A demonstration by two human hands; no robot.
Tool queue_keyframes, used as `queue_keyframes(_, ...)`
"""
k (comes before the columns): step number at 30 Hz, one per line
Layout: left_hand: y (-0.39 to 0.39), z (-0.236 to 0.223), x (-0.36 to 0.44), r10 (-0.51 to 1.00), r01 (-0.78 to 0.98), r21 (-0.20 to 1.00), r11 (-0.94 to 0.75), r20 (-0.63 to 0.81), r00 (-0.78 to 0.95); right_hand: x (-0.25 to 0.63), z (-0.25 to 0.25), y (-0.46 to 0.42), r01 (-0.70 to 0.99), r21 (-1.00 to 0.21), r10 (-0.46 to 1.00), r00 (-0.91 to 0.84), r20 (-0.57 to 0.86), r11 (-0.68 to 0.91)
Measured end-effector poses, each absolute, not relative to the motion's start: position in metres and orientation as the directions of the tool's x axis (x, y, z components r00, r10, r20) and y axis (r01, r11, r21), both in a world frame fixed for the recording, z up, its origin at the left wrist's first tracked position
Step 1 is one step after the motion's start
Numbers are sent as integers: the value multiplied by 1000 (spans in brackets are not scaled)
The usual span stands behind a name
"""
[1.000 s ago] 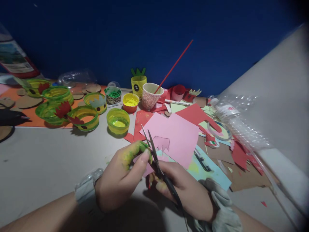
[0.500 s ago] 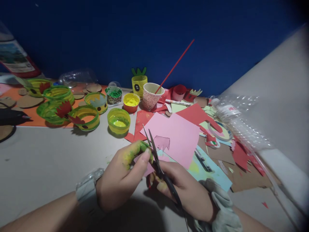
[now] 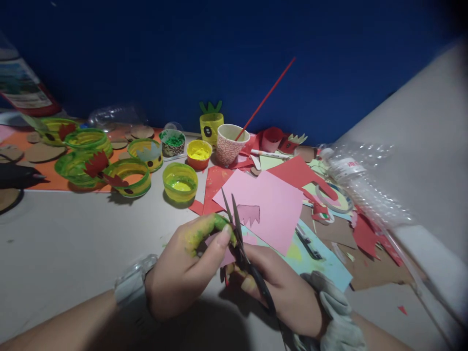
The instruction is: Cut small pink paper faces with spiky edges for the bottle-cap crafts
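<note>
My left hand, green and yellow paint on its index finger, pinches pink paper with thumb against finger. A pair of scissors with dark handles is in my right hand. Its blades stand parted and point away from me, right beside my left fingertips. Past the blades, a small pink paper piece with a dark outline and jagged lower edge shows against a larger pink sheet. Whether that piece joins the paper in my left hand is hidden.
Green-yellow painted rings stand left on orange paper. Paint cups and a patterned cup with a red stick stand behind. Right lie a pen, a tape roll, paper scraps, cardboard and a plastic bottle.
The scissors and my left fingertips have shifted slightly right. The jagged pink piece has also moved a little right and turned, showing more of its points.
</note>
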State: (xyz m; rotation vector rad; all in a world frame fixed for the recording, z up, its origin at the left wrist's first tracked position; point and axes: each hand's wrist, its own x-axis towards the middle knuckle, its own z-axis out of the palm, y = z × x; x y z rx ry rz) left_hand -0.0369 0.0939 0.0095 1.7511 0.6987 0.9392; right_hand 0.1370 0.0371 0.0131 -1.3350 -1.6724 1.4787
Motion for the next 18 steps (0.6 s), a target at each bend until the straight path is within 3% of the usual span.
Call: queue_keyframes(18, 93, 7, -37, 801, 91, 937, -337, 234, 551, 137, 9, 34, 309, -947, 912, -358, -201, -88)
